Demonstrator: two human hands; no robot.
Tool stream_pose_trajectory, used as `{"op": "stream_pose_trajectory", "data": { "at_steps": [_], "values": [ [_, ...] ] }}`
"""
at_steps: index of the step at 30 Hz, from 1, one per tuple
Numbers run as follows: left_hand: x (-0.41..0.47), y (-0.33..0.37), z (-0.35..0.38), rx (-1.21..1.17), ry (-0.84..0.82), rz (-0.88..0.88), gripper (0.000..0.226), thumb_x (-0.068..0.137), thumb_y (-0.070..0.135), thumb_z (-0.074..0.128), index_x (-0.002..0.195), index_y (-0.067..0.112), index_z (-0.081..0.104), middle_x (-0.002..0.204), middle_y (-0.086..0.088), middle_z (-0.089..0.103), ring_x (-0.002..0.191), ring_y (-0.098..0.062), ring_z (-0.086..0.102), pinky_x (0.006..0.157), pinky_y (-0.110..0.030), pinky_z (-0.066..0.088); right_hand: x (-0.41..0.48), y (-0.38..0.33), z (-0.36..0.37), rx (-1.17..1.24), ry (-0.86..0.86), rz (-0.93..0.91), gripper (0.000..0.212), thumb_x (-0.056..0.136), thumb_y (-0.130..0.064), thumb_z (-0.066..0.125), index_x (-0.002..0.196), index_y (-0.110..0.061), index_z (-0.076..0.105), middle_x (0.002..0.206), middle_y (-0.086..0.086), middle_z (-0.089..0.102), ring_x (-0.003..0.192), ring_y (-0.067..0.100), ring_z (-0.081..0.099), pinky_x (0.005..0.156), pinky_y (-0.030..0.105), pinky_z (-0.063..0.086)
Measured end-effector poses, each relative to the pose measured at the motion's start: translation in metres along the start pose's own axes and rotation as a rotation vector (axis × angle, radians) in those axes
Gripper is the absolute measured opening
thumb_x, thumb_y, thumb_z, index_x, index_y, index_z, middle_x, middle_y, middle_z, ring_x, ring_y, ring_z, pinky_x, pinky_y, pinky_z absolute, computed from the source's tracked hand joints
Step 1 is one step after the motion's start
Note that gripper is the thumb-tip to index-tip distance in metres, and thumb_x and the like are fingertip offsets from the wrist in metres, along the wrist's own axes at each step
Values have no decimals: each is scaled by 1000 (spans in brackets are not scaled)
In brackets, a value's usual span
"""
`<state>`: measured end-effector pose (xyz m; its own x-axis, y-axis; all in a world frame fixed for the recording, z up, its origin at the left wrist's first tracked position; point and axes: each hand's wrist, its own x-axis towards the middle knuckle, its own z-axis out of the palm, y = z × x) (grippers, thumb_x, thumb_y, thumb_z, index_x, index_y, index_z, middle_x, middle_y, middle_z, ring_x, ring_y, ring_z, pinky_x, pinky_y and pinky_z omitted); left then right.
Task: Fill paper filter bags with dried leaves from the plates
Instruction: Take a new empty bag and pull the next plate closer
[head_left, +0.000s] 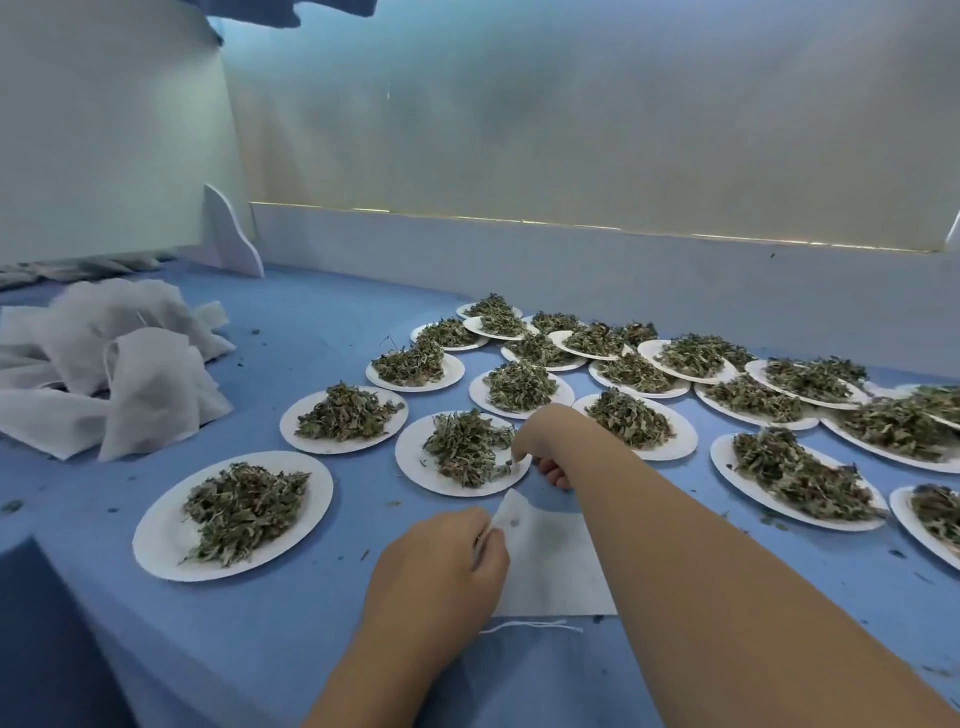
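Head view: a person's left hand (441, 556) pinches the upper left corner of a white paper filter bag (556, 571), which lies flat on the blue surface (291, 322) just in front of them. The right hand (543, 452) reaches across the bag to the right rim of the nearest plate (410, 462). The right grip is curled at that rim, thumb over the edge. Whether it holds the rim itself or a tuft of the dried leaves (462, 447) cannot be told from this angle.

The bag looks thin, limp and very light, so it will likely crumple or slide unless pinned. A hold at the mouth corner, where the left grip sits now, seems the best way to keep it open. A loose drawstring (530, 626) trails on the surface at the bag's near edge.

The leaves are heaped loose and look brittle and nearly weightless. They are apt to crumble under a hard squeeze and to scatter, as the flecks strewn over the surface suggest. The plate appears to be thin and bendable, so folding its rim into a spout could pour the heap better than handfuls would.

Many more heaped plates (156, 540) spread to the right, and a pile of white bags (130, 384) lies far left.
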<state>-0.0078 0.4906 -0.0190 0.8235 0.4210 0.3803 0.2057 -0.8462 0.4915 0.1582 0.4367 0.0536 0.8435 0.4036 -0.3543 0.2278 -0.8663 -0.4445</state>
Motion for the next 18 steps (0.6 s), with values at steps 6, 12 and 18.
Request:
{"op": "stream_pose_trajectory", "data": {
  "at_steps": [6,12,18],
  "values": [
    [0,1,0,-11,4,-6,39,94,37,43,66,13,30,59,-3,37,56,-17,32,50,-32,21,11,-4,3,-177,13,38,32,96,-16,51,65,-10,43,72,7,44,78,26,47,83,38,46],
    [-1,3,-1,-16,-2,-17,40,93,36,43,64,14,28,57,-3,34,54,-17,31,49,-30,19,33,-4,9,-178,20,142,23,93,-20,42,74,-8,46,71,8,47,57,22,42,56,29,38],
    [-1,2,0,-10,-9,-23,39,92,35,43,63,14,28,56,-3,34,53,-17,30,49,-31,20,19,-18,5,-249,-72,131,28,99,-24,47,82,-2,48,81,11,49,81,29,50,77,35,42]
  ]
}}
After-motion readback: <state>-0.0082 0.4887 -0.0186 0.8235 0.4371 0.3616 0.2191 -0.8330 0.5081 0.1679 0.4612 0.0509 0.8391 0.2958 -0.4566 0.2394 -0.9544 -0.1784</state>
